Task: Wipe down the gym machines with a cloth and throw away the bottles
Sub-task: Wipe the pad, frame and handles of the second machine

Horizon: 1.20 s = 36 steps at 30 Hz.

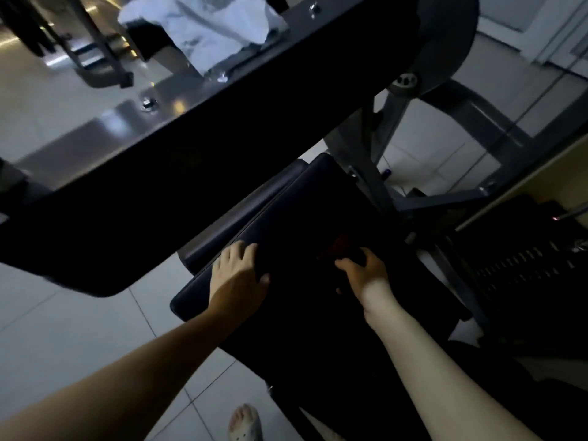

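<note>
Cloth (345, 249), dark, soft and light by my guess, lies mid-frame on the seat pad (286, 211). My right hand (366, 272) curls round it; any bunched fold gives grip. My left hand (238, 272) rests loosely on the pad's edge.

I read this as a gym: a padded machine seat (286, 218) under the fingers (241, 253), a weight stack (525, 272) to their right, and tiled floor (79, 313) to their left.

The seat (222, 224) is dark navy and the big pad (159, 192) across the left is black, on a grey frame (378, 144). The floor (79, 329) is pale grey tile with thin dark grout lines; a white cloth (216, 30) lies far, a white sandal (246, 424) with small holes near.
</note>
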Tool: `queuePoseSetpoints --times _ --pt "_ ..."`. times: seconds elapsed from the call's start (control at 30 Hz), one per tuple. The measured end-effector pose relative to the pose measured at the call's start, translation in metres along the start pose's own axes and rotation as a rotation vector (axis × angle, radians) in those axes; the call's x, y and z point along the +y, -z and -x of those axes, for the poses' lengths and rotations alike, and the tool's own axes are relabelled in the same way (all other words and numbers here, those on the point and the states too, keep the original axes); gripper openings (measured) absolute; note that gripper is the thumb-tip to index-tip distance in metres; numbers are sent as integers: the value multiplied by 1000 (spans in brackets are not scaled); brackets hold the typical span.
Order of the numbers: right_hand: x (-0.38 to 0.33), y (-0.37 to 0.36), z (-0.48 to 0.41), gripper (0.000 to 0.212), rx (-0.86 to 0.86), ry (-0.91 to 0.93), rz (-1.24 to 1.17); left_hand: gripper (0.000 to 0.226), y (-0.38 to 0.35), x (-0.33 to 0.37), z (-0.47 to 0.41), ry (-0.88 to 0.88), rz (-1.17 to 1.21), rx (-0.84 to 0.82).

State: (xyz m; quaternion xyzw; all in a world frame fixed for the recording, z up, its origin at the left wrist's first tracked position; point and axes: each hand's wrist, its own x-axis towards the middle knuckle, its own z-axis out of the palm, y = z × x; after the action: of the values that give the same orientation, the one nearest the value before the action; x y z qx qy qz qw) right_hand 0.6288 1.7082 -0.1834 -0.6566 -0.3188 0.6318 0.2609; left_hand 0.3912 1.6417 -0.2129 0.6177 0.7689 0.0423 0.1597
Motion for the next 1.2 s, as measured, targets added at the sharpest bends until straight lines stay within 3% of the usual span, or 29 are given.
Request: queuePoseSetpoints --times 0.13,0.23,0.37,0.47,0.57,0.7,0.83,0.93,1.0,1.1,1.2 --pt "18 -5 -39 34 -55 283 273 126 -37 -1 -19 165 -54 -50" --pt "14 -6 -85 42 34 561 560 140 -60 11 -26 214 -169 -57" --pt "4 -3 -134 41 260 778 918 143 -61 21 -30 258 -237 -56" --pt "11 2 -147 42 344 767 1091 143 -63 19 -27 254 -241 -33" --pt "18 -4 -152 47 315 697 985 141 -68 11 -20 222 -245 37" --pt "17 -60 -141 34 334 730 862 141 -75 7 -20 222 -196 66" --pt "48 -107 -97 34 156 958 952 137 -76 3 -19 213 -166 107" --pt "52 -91 -97 37 -73 1190 1095 131 -82 -6 -14 155 -175 165" --pt "29 -73 -125 38 -102 1356 1242 130 -89 -9 -11 129 -218 206" --pt "-20 -50 -183 41 177 1247 1363 128 -97 -9 -12 123 -290 233" --pt "-60 -28 -224 38 415 989 1148 127 -99 -7 -11 121 -318 237"
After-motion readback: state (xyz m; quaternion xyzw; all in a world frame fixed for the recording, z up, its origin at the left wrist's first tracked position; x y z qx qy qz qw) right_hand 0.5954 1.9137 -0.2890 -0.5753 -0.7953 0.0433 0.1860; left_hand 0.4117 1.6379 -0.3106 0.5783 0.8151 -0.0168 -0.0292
